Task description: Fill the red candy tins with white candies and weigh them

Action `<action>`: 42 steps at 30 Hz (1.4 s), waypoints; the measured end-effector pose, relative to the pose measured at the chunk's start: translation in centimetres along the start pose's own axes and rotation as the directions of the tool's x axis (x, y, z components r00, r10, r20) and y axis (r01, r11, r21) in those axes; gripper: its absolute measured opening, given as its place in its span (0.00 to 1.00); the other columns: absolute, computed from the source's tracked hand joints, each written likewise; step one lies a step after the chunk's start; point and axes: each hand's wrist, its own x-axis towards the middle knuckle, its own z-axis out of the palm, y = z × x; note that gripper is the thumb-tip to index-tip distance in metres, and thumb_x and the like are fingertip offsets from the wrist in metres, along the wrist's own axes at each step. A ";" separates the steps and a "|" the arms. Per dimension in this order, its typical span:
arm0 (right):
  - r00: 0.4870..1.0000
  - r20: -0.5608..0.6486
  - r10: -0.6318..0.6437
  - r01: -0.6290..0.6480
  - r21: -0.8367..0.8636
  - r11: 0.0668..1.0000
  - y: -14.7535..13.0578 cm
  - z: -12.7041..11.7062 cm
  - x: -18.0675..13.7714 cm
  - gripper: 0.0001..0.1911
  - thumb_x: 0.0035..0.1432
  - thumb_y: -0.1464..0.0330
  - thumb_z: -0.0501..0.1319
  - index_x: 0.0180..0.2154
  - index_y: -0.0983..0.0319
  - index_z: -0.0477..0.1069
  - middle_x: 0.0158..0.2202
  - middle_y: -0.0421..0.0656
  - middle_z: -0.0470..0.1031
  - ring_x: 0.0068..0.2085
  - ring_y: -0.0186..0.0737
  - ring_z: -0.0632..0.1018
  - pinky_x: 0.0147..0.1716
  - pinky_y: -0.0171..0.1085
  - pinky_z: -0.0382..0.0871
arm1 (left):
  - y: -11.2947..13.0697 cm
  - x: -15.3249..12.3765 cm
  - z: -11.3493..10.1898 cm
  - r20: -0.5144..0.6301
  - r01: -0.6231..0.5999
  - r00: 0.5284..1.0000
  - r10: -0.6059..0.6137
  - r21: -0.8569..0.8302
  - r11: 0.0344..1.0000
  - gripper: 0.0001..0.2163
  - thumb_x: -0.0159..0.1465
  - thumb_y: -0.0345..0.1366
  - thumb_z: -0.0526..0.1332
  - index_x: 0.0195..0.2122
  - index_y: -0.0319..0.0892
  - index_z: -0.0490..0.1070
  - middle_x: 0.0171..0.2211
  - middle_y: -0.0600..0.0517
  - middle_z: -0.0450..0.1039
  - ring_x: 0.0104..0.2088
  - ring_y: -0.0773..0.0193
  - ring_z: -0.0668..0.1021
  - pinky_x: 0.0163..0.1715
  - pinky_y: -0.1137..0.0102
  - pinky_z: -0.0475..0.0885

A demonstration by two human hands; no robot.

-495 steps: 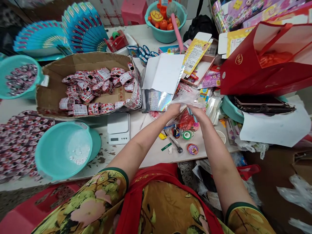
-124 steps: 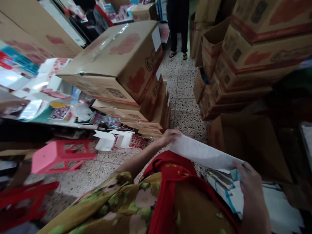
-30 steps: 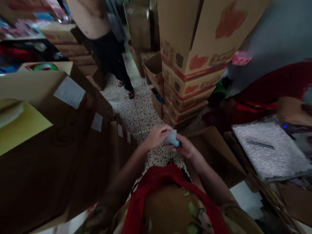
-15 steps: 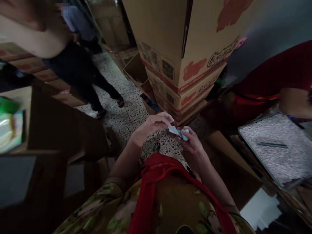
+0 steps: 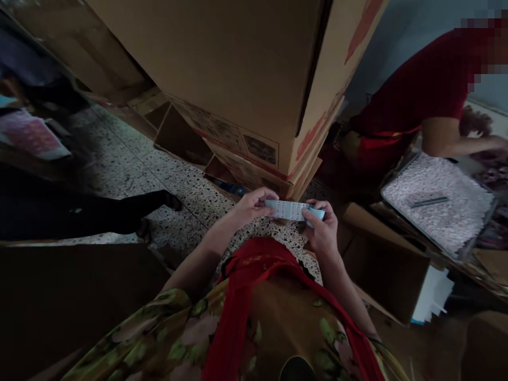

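A pale blue strip of printed labels [image 5: 289,209], marked with rows of numbers, is stretched flat between my two hands in front of the red apron [image 5: 262,264]. My left hand [image 5: 254,206] pinches the strip's left end between thumb and fingers. In my right hand [image 5: 323,227] is the folded or rolled right end, with the thumb pressed on it. Both hands are at waist height above the speckled floor.
Tall stacked cardboard boxes [image 5: 254,79] stand right ahead. An open carton [image 5: 384,280] is at my right, below a tray of small pale pieces [image 5: 440,196] with a dark stick on it. A co-worker in dark red [image 5: 428,84] leans beside the tray. Another person's dark-trousered leg [image 5: 99,211] is at left.
The strip, twisted and bunched before, is now drawn out straight with its numbers showing. My view has turned, and the boxes look closer. The co-worker at right now shows more fully.
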 end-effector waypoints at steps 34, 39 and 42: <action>0.971 0.016 0.237 -0.236 -0.040 0.971 10.1 20.1 1.1 0.19 0.38 0.55 0.76 0.23 0.61 0.73 0.16 0.35 0.67 0.16 0.26 0.62 0.15 0.29 0.54 | 6.3 2.1 -18.0 0.292 0.042 0.954 -0.062 0.075 0.996 0.13 0.53 0.41 0.73 0.31 0.38 0.76 0.29 0.53 0.74 0.29 0.69 0.73 0.33 0.72 0.69; 0.972 0.011 0.236 -0.236 -0.035 0.971 10.1 21.0 1.4 0.19 0.38 0.57 0.76 0.22 0.61 0.72 0.16 0.35 0.67 0.15 0.26 0.63 0.14 0.29 0.54 | 6.3 2.1 -19.0 0.348 -0.043 0.938 -0.007 0.135 0.990 0.12 0.58 0.44 0.70 0.37 0.40 0.79 0.31 0.52 0.76 0.31 0.67 0.75 0.34 0.71 0.71; 0.964 0.014 0.264 -0.263 -0.063 0.963 9.8 21.0 1.6 0.19 0.38 0.58 0.76 0.23 0.61 0.72 0.17 0.35 0.67 0.16 0.26 0.63 0.14 0.29 0.55 | 6.3 2.5 -19.2 0.410 -0.185 0.906 0.100 0.174 0.967 0.12 0.61 0.45 0.69 0.40 0.43 0.81 0.36 0.49 0.79 0.37 0.63 0.78 0.40 0.68 0.73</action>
